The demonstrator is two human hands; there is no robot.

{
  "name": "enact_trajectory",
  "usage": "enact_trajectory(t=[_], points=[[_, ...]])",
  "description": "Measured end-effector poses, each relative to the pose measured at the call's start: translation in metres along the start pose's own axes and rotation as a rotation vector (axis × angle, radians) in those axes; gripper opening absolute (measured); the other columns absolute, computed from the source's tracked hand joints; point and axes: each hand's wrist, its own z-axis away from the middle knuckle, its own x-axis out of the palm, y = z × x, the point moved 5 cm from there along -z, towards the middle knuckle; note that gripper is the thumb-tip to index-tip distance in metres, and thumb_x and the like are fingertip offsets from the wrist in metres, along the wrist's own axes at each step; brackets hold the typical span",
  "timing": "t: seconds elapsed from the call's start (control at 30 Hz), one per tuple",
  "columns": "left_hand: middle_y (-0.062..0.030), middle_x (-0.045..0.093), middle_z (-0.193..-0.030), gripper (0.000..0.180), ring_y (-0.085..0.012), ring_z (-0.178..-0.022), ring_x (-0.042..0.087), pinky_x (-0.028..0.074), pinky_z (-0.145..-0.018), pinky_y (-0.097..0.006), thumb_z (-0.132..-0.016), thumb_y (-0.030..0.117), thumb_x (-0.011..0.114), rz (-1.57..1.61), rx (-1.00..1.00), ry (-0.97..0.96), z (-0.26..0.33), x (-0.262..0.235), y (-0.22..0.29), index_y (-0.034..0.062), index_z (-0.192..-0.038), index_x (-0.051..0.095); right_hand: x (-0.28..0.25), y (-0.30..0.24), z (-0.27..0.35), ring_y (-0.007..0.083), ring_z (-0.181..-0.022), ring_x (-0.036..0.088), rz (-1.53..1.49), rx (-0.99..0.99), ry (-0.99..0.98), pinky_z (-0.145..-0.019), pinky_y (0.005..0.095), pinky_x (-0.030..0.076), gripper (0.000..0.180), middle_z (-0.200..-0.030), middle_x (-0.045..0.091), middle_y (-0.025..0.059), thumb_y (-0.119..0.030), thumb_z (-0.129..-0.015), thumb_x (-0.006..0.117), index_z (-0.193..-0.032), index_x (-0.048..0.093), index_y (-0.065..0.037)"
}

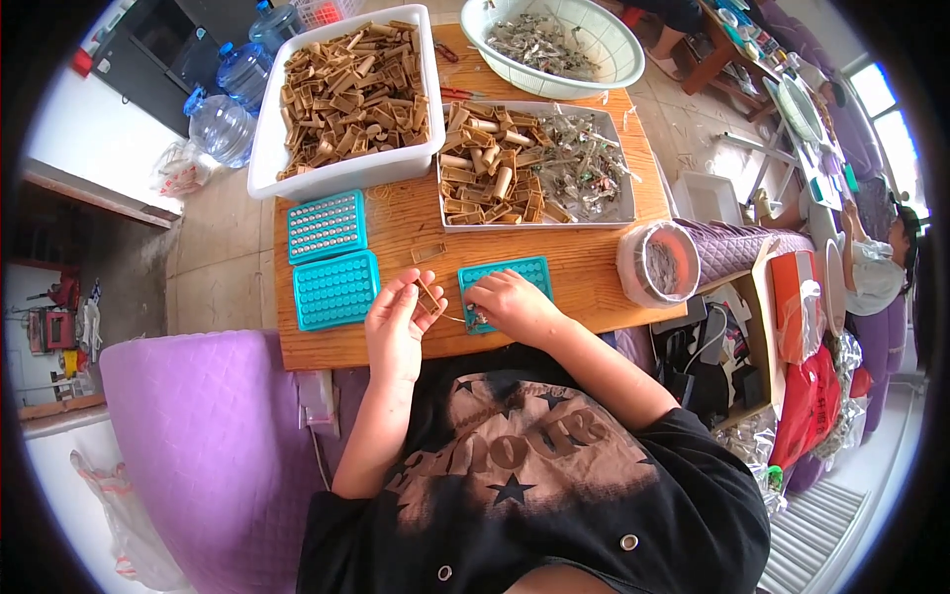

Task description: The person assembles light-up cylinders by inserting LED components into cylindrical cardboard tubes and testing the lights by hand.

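My left hand (396, 325) pinches a small brown plastic shell (427, 294) above the near edge of the wooden table. To its right, my right hand (513, 305) lies over a teal tray (534, 269), with its fingers closed near the tray's lower left corner. A small thing at those fingertips is too small to make out. A thin pale wire seems to run between the two hands. Another brown shell (428, 252) rests alone on the wood behind my left hand. Two more teal trays stand to the left: one holds rows of silvery round pieces (327, 224), the nearer shows rows of round sockets (336, 290).
A deep white tub (259, 168) heaped with brown shells stands at the back left. Beside it, a shallow white box (534, 227) holds shells and small wired parts. A pale green basin (623, 79) sits behind. A lined round bin (633, 277) is at the right; another person (876, 262) sits beyond.
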Motion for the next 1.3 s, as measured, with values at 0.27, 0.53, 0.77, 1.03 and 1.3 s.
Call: enact_trajectory(t=[0.27,0.53,0.77,1.03,1.3], points=[[-0.0137,0.062,-0.109,0.022,-0.0229,-0.093,0.063,0.055,-0.082,-0.037,-0.095,0.011,0.053,-0.004,-0.008,-0.008,0.000,0.000,-0.001,0.0022,-0.115,0.056,-0.004,-0.004,0.001,0.0219,-0.086,0.056,0.103,-0.040,0.069,-0.078,0.0357,0.042,0.015,-0.082,0.057,0.0025,-0.020,-0.076,0.066,-0.088,0.061,-0.012],[-0.0134,0.062,-0.112,0.036,-0.0212,-0.094,0.064,0.058,-0.073,-0.036,-0.089,0.010,0.063,-0.055,-0.054,0.011,0.003,0.002,-0.002,0.0021,-0.122,0.052,0.001,0.003,-0.006,0.0241,-0.085,0.058,0.039,-0.033,-0.015,-0.079,0.0369,0.042,0.011,-0.081,0.060,0.0035,-0.017,-0.076,0.066,-0.085,0.062,-0.011],[-0.0125,0.062,-0.114,0.032,-0.0208,-0.095,0.064,0.059,-0.074,-0.036,-0.091,0.010,0.059,-0.093,-0.056,-0.020,0.004,0.001,-0.006,0.0042,-0.122,0.054,-0.042,-0.021,-0.016,0.0269,-0.070,0.062,-0.351,0.147,0.309,-0.064,0.0348,0.051,0.014,-0.079,0.063,0.0083,-0.008,-0.075,0.069,-0.089,0.065,-0.005],[-0.0088,0.064,-0.108,0.033,-0.0181,-0.092,0.065,0.059,-0.075,-0.031,-0.090,0.005,0.058,-0.124,-0.068,-0.047,0.003,0.012,-0.010,0.0023,-0.123,0.055,-0.043,-0.036,-0.013,0.0299,-0.069,0.062,-0.281,-0.005,0.493,-0.060,0.0362,0.051,0.020,-0.078,0.062,0.0106,-0.006,-0.072,0.070,-0.091,0.063,-0.005],[-0.0122,0.064,-0.108,0.032,-0.0211,-0.093,0.065,0.059,-0.076,-0.036,-0.091,0.005,0.056,-0.135,-0.095,-0.095,0.005,0.014,-0.013,0.0009,-0.122,0.055,-0.052,-0.036,-0.012,0.0304,-0.072,0.062,-0.260,-0.053,0.523,-0.063,0.0368,0.052,0.020,-0.083,0.062,0.0113,-0.006,-0.073,0.069,-0.092,0.064,-0.004]])
